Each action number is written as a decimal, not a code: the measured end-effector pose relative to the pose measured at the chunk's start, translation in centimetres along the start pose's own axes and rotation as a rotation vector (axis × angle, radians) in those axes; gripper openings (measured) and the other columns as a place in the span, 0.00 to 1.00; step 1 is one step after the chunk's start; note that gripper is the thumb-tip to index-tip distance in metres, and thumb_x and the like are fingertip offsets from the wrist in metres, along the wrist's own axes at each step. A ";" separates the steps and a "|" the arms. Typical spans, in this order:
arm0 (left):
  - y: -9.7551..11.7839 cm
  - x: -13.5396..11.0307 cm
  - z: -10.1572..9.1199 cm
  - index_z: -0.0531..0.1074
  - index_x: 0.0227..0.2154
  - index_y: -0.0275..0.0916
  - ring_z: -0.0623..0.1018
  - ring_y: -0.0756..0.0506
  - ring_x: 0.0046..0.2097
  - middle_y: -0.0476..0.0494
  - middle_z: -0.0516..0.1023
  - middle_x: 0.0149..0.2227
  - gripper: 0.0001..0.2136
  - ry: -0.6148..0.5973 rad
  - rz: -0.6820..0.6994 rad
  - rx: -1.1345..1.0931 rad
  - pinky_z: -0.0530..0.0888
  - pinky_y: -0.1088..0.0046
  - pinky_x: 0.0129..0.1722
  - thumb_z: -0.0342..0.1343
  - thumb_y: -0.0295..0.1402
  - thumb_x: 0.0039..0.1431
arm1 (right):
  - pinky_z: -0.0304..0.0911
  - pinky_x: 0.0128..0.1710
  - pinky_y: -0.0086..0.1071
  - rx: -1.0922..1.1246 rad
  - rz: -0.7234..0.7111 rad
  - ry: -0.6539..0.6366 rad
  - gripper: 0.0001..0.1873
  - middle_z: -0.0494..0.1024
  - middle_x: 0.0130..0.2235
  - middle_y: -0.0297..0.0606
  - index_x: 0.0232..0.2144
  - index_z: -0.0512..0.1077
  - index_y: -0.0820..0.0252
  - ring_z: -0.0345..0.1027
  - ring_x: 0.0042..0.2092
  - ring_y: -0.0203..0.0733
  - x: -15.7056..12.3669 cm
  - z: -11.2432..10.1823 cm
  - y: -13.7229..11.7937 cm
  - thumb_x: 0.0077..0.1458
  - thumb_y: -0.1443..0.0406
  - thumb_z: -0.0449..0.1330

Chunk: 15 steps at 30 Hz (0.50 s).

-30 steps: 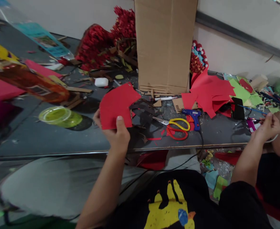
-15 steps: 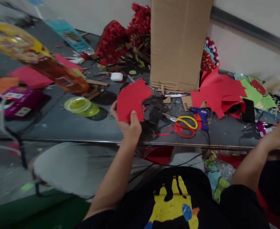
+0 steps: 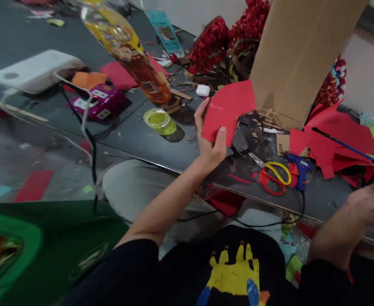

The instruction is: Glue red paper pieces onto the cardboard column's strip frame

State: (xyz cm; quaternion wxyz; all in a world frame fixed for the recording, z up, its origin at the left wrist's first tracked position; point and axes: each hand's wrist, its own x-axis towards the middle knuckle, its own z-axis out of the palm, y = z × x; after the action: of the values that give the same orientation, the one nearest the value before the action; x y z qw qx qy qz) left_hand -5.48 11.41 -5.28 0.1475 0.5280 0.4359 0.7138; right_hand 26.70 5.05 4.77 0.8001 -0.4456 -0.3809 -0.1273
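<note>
My left hand (image 3: 210, 142) is closed on a red sheet of foam paper (image 3: 230, 111), thumb on its front, holding it up over the dark table (image 3: 126, 131). My right hand (image 3: 370, 203) is low at the right edge, blurred, its fingers not clear. Between the hands lie yellow-and-red scissors (image 3: 274, 176) and a blue glue gun (image 3: 298, 166) with a black cord. A tall cardboard box (image 3: 297, 55) stands just behind the red sheet.
A pile of red paper pieces (image 3: 336, 140) lies at the right, red flower decorations (image 3: 228, 42) at the back. A drink bottle (image 3: 132, 55), a green lid (image 3: 157, 119), a white box (image 3: 34, 72) and a purple power strip (image 3: 97, 102) sit to the left.
The view has swung left and tilted. My left hand keeps the red sheet raised. My right hand has dropped lower toward the right edge.
</note>
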 end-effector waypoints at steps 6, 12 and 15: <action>-1.3 3.7 3.9 0.62 0.52 0.44 0.63 0.39 0.64 0.40 0.67 0.58 0.30 -0.054 -0.056 -0.158 0.63 0.57 0.65 0.54 0.56 0.52 | 0.49 0.15 0.23 0.182 0.353 -0.208 0.24 0.69 0.21 0.26 0.27 0.67 0.61 0.58 0.20 0.27 -2.0 7.2 2.9 0.38 0.49 0.69; -2.3 3.1 5.1 0.65 0.51 0.42 0.69 0.40 0.60 0.39 0.73 0.51 0.27 -0.079 -0.230 -0.165 0.66 0.60 0.63 0.55 0.52 0.52 | 0.50 0.16 0.23 0.108 0.448 -0.212 0.21 0.71 0.20 0.29 0.27 0.70 0.63 0.61 0.20 0.28 -3.1 6.8 4.6 0.41 0.53 0.69; -2.9 2.0 4.5 0.66 0.50 0.41 0.70 0.41 0.59 0.40 0.75 0.50 0.24 -0.049 -0.328 -0.123 0.68 0.62 0.62 0.55 0.47 0.53 | 0.51 0.16 0.23 0.098 0.453 -0.180 0.21 0.72 0.21 0.27 0.27 0.70 0.61 0.60 0.20 0.28 -3.2 6.4 4.4 0.39 0.52 0.70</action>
State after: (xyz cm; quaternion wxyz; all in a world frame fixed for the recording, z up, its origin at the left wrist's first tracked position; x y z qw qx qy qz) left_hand -3.05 16.50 -6.03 0.3045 0.4571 0.4677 0.6925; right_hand 23.72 12.29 1.75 0.7917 -0.4898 -0.3467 0.1142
